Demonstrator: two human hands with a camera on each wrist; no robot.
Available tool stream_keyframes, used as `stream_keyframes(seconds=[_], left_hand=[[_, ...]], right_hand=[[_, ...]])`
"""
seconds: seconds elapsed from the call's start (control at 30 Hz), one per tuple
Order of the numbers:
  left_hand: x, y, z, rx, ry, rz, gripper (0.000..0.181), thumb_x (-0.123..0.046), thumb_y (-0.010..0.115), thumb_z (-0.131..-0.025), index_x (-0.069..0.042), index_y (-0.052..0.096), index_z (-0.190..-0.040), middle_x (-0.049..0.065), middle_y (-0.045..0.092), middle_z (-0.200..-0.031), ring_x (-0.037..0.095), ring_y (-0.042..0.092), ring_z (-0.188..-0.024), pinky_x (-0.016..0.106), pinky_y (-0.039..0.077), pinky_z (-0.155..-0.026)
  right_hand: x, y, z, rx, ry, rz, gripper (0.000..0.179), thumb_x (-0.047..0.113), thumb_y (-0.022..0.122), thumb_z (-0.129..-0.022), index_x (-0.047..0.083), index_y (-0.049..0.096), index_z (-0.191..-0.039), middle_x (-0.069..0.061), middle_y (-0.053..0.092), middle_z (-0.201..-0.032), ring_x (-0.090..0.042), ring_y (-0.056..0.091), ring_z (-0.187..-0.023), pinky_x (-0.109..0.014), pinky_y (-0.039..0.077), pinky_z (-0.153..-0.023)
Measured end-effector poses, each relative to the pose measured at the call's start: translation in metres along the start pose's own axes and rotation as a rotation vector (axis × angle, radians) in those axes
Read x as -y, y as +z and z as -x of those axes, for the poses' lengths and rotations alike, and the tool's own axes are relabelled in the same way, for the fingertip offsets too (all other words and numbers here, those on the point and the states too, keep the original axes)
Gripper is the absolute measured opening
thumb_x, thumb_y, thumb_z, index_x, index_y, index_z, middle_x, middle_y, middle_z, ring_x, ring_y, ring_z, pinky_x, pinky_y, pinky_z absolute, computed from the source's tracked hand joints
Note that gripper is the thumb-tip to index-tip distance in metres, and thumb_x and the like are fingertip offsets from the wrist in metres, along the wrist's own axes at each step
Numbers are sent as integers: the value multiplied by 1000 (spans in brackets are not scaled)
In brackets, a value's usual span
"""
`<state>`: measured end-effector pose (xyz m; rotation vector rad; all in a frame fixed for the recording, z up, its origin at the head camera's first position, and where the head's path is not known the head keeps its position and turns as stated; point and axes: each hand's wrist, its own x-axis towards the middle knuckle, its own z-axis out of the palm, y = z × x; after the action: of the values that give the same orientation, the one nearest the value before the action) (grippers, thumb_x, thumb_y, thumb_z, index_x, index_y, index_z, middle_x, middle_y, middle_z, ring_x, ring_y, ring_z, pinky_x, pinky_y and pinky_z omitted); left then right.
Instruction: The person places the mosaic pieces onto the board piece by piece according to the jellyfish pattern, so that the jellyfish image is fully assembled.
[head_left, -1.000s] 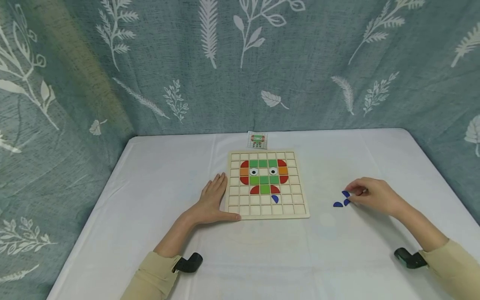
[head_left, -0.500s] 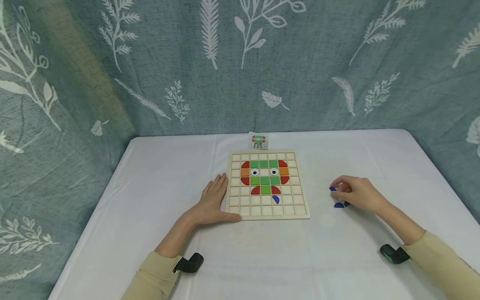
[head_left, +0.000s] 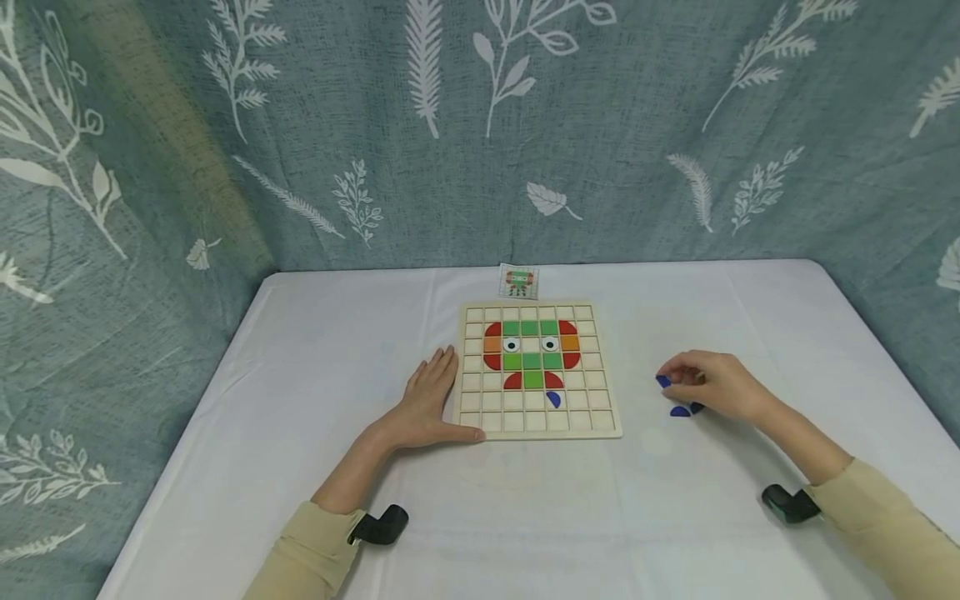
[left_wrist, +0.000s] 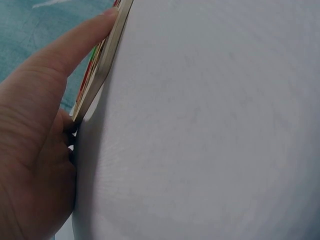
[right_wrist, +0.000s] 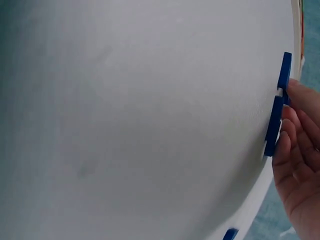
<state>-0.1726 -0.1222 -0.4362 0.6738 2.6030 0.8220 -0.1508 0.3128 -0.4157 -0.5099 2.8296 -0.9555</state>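
My left hand (head_left: 422, 410) rests at the left edge of a square wooden grid board (head_left: 540, 425), fingers along its side and thumb on the front left corner. Red, orange and green tiles and two eye tiles form a face on the board. One blue half-circle tile (head_left: 553, 400) lies tilted in a lower cell. To the right, my right hand (head_left: 708, 385) pinches a blue half-circle tile (head_left: 663, 381) between thumb and fingertips. Beside it on the cloth lie another blue tile (head_left: 679, 412) and one partly under the hand (head_left: 697, 407).
Behind the board lies a small picture card (head_left: 518, 282) with a similar figure. In the right wrist view, a further blue tile (right_wrist: 230, 234) shows at the bottom edge. White cloth (head_left: 540, 517) covers the table, and a leaf-patterned curtain (head_left: 450, 192) hangs behind.
My right hand has moved a little left from the small blue group, carrying one blue half-circle tile. It barely moves in the last half second. The left hand stays at the board.
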Motion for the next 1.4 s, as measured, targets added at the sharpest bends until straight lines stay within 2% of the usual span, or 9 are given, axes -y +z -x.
stream_keyframes(seconds=[0.2, 0.47, 0.57, 0.8, 1.03, 1.17, 1.3, 1.4], left_hand=[[0, 0, -1, 5, -7, -12, 127, -56, 78, -73, 4, 1, -154, 17, -4, -162, 28, -9, -148, 48, -4, -117], [-1, 1, -1, 3, 2, -9, 126, -55, 79, -73, 5, 2, -153, 19, -3, -162, 29, -8, -148, 50, -3, -117], [-2, 0, -1, 0, 4, -9, 126, -54, 79, -73, 5, 2, -153, 19, -2, -162, 29, -8, -148, 50, -3, -117], [-2, -1, -1, 1, 10, -12, 126, -54, 79, -73, 5, 2, -153, 19, -3, -162, 29, -8, -148, 49, -4, -117], [0, -1, -1, 0, 7, -15, 126, -54, 79, -74, 5, 2, -154, 18, -3, -162, 28, -8, -149, 49, -3, -117], [1, 0, -2, -6, 9, -15, 126, -55, 79, -73, 6, 2, -153, 19, -2, -162, 29, -7, -149, 50, -3, -117], [1, 0, -2, -5, 7, -13, 127, -55, 79, -73, 5, 2, -153, 19, -2, -162, 29, -8, -149, 50, -3, -117], [1, -1, -2, -6, 4, -16, 127, -55, 79, -73, 5, 2, -153, 18, -3, -162, 28, -8, -148, 49, -3, -117]], right_hand=[[18, 16, -12, 13, -31, -43, 20, 13, 78, -84, 7, 72, -102, 7, 64, -85, -10, 56, -76, -25, 49, -65], [58, 48, -28, 150, -126, -154, 20, 19, 80, -83, 14, 71, -100, 9, 58, -80, -10, 53, -72, -23, 47, -62], [72, 58, -33, 178, -166, -173, 18, 18, 80, -83, 15, 70, -98, 9, 57, -78, -10, 51, -70, -22, 46, -59], [91, 72, -40, 166, -221, -134, 11, 15, 79, -83, 14, 70, -89, 11, 55, -73, -7, 51, -67, -20, 44, -57], [95, 76, -45, 162, -249, -100, 13, 18, 79, -84, 16, 69, -91, 13, 56, -74, -7, 51, -67, -21, 46, -59], [99, 79, -47, 136, -281, -34, 9, 18, 78, -85, 19, 69, -85, 15, 57, -74, -5, 51, -70, -21, 48, -61], [103, 80, -47, 99, -268, 2, 11, 17, 76, -86, 19, 68, -79, 17, 55, -67, -3, 50, -64, -21, 46, -56], [105, 81, -48, 85, -247, -18, 10, 16, 75, -87, 17, 68, -80, 16, 56, -65, -2, 50, -61, -21, 46, -54]])
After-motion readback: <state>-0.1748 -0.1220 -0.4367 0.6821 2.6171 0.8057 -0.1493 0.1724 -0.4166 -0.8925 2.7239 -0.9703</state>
